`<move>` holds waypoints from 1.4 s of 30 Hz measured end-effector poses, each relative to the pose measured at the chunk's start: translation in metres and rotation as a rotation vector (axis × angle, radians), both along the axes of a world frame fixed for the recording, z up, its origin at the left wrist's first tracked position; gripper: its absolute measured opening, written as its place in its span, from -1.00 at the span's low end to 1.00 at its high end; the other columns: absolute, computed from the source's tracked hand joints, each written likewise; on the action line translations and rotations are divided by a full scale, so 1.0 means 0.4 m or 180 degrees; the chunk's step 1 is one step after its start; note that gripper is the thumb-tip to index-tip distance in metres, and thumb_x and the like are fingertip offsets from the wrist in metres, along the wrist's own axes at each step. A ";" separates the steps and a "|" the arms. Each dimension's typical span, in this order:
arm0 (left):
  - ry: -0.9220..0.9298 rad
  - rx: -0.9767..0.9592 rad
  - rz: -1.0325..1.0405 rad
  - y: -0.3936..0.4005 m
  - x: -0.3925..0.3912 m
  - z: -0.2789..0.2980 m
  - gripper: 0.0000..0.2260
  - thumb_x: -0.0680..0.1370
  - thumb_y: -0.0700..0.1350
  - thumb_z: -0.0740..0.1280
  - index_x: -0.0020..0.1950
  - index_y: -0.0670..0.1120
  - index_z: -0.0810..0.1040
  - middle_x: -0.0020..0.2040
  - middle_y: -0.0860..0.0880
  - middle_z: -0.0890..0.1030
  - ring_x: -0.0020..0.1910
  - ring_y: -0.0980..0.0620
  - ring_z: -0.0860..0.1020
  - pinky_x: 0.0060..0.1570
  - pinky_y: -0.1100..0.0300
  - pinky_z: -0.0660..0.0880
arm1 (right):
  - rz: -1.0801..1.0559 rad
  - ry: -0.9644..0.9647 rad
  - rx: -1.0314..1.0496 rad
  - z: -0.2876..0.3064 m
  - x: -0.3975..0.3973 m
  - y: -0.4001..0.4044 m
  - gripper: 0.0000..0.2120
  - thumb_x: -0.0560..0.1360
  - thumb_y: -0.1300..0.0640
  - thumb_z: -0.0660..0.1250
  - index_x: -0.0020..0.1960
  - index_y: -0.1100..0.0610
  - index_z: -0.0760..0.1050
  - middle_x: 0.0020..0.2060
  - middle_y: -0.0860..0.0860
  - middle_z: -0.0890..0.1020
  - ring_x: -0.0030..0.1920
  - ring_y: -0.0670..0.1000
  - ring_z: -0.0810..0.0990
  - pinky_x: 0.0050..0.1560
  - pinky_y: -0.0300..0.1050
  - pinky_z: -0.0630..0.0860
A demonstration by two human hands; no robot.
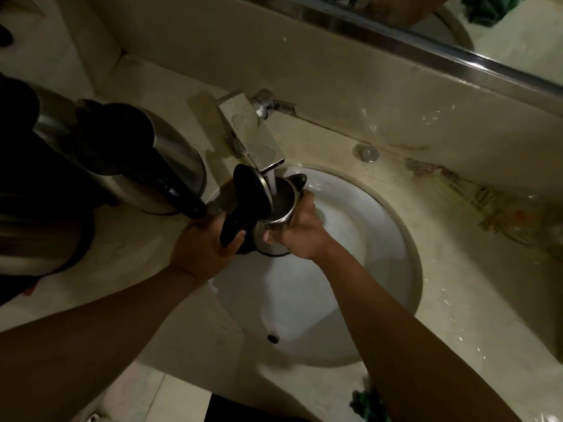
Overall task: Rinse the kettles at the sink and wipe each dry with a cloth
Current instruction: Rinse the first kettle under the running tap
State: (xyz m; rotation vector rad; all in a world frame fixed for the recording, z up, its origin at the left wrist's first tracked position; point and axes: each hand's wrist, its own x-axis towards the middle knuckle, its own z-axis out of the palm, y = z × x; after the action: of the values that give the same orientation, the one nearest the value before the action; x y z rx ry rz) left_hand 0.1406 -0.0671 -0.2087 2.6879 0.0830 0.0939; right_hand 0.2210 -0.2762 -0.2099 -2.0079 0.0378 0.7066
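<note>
A small steel kettle with a black handle and its black lid flipped open is held over the white sink basin. Water runs from the square chrome faucet straight into the kettle's mouth. My left hand grips the black handle. My right hand wraps the steel body from the right side. A second, larger steel kettle with a black handle stands on the counter left of the faucet. A green cloth peeks out at the counter's front edge, partly hidden by my right forearm.
Another large steel vessel stands at the far left of the counter. A clear glass object sits at the right edge. A mirror runs along the back wall. The basin's overflow hole lies at the near side.
</note>
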 end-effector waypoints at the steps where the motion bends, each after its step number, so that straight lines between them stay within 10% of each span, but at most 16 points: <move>1: 0.0005 0.0007 0.0007 0.001 -0.001 -0.001 -0.57 0.50 0.17 0.29 -0.01 -0.21 0.57 -0.23 -0.22 0.64 -0.24 -0.26 0.62 -0.18 -0.01 0.58 | -0.0009 0.0031 0.0011 0.000 -0.001 0.000 0.08 -0.01 -0.24 0.58 0.34 -0.15 0.07 0.36 0.03 0.39 0.38 0.10 0.47 0.35 0.11 0.57; 42: 0.0105 0.0126 -0.0098 0.010 0.003 -0.019 -0.60 0.53 0.20 0.28 -0.02 -0.16 0.55 -0.21 -0.17 0.63 -0.24 -0.22 0.60 -0.14 0.00 0.52 | -0.0022 0.0021 0.0099 0.013 -0.006 -0.002 0.12 0.00 -0.22 0.56 0.42 0.00 0.10 0.36 0.04 0.41 0.36 0.06 0.47 0.32 0.06 0.59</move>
State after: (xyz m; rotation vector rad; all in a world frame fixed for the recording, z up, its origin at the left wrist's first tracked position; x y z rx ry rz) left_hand 0.1416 -0.0631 -0.2165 2.7295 0.0505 0.0423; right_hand 0.2187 -0.2771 -0.2046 -1.9748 0.0374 0.7051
